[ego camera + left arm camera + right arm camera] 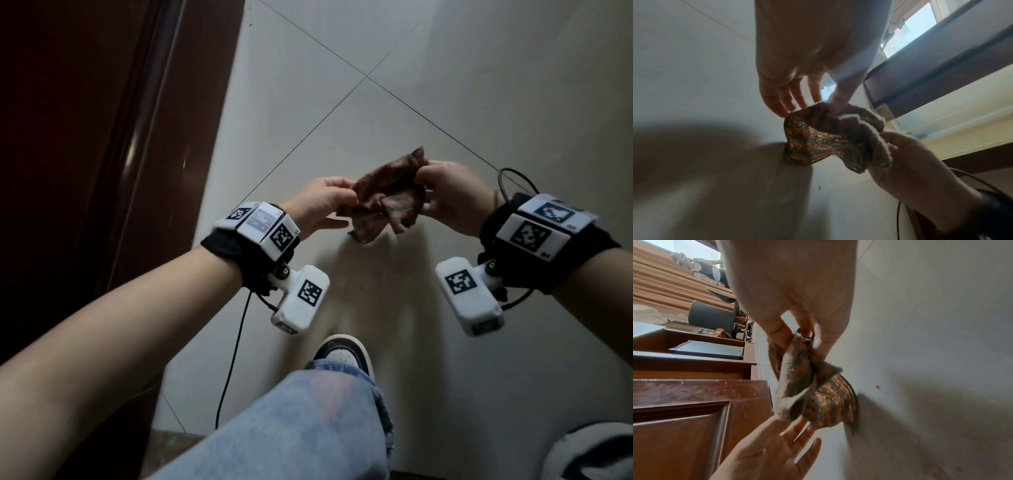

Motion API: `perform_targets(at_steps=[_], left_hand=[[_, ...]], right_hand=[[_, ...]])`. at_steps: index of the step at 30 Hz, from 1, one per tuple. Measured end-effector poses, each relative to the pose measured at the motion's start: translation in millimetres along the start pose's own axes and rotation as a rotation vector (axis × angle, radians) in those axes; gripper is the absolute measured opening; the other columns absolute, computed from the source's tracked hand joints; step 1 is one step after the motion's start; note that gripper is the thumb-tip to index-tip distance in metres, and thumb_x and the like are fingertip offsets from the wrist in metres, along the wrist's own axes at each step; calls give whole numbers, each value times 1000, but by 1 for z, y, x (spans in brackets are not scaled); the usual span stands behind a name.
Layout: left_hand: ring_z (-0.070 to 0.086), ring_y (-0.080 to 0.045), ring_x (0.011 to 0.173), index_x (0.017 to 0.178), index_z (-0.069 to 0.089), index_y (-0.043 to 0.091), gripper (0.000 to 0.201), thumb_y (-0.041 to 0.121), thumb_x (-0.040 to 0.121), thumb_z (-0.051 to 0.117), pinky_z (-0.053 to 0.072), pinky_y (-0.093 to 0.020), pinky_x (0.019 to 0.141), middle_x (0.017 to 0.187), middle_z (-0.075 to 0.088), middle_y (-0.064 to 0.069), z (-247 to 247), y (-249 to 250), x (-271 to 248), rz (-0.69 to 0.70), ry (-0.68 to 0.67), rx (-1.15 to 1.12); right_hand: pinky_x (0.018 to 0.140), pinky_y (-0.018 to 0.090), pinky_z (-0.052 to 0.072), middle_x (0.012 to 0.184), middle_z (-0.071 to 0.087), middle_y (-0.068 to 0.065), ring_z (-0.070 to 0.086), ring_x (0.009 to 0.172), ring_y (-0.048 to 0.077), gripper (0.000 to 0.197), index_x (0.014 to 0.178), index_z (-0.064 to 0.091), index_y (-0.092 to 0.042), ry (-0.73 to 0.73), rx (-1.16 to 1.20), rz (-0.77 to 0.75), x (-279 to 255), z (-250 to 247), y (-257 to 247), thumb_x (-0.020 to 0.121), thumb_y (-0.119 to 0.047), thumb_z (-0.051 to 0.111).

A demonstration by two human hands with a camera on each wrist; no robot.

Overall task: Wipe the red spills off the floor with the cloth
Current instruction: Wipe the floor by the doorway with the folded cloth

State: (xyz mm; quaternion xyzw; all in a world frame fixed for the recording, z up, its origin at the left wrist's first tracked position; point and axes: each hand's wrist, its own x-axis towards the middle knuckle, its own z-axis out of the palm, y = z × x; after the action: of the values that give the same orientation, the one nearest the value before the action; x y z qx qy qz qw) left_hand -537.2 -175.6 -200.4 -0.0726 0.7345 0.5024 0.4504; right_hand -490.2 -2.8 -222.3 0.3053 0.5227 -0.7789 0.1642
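Denim knee (301, 421) and a sneaker toe (344, 353) are sitting lowest in the head view, and above them both hands are working a crumpled brown striped cloth (387, 202) over the pale tiled floor (445, 85). Right hand (448, 198) is pinching one bunched end between thumb and curled fingers; left hand (318, 205) is nipping the opposite edge, its other fingers (797, 444) spreading loose. Cloth's lower fold is hanging at the floor, whether touching I cannot tell. Small red specks (877, 387) are lying just beside it. Dark wooden door (102, 137) is flanking the floor's left edge.
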Motion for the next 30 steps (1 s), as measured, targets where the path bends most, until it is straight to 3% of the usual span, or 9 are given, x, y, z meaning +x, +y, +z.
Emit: perform_targets(at_steps=[4,7,9,12,17,21,24,27,30], left_hand=[[45,-8,73,97,49,17,9,17,90,53,41,-23,67,84,48,2,3,4,2,2,231,97],[49,-12,69,84,51,15,20,32,94,47,45,-24,69,80,51,0,6,14,-1,-64,107,-120],[57,-14,71,84,54,13,26,36,94,47,51,-24,74,79,57,-2,9,21,-4,-76,10,-278],[60,-12,73,89,57,12,12,23,93,53,54,-22,73,74,64,-1,16,24,-6,-20,15,-369],[57,-14,72,96,54,12,8,5,93,51,51,-25,74,83,59,-6,19,21,-3,56,59,-330],[54,-9,68,88,55,18,13,10,94,47,51,-19,66,77,55,0,14,25,-6,43,21,-302],[53,-8,69,82,54,20,15,15,94,47,47,-18,62,76,54,3,11,27,-6,1,-3,-268],[54,-6,72,82,54,22,14,19,94,50,44,-19,63,77,56,5,12,29,-2,-22,24,-163],[52,-11,84,86,52,20,8,20,94,50,42,-23,67,88,56,5,13,33,4,-22,104,-34]], right_hand=[[66,26,58,91,59,15,62,77,22,28,98,54,1,-77,152,1,0,3,-8,88,8,29],[62,24,59,99,57,19,64,76,22,33,118,48,8,-100,220,13,0,8,-12,90,5,32],[54,22,57,88,57,17,65,63,17,25,106,51,8,-95,199,4,-2,13,-12,90,6,32],[52,21,54,70,54,7,60,55,13,26,78,55,-6,-56,-9,-69,-5,16,-10,89,6,35],[57,23,53,73,53,-2,55,61,8,23,82,53,-20,24,-278,-125,-5,15,-11,91,-2,42],[76,30,49,88,57,3,57,79,15,20,107,54,-15,-204,-142,36,-5,5,-15,92,-14,42],[80,32,51,96,61,9,61,86,19,24,113,55,-11,-377,-57,80,-10,3,-14,93,-17,43],[75,28,54,93,63,9,62,83,19,26,114,59,-5,-248,-130,-13,-7,4,-16,93,-2,45],[63,24,49,83,60,5,58,73,17,18,99,64,-10,110,-470,-215,2,-6,-21,85,-1,58]])
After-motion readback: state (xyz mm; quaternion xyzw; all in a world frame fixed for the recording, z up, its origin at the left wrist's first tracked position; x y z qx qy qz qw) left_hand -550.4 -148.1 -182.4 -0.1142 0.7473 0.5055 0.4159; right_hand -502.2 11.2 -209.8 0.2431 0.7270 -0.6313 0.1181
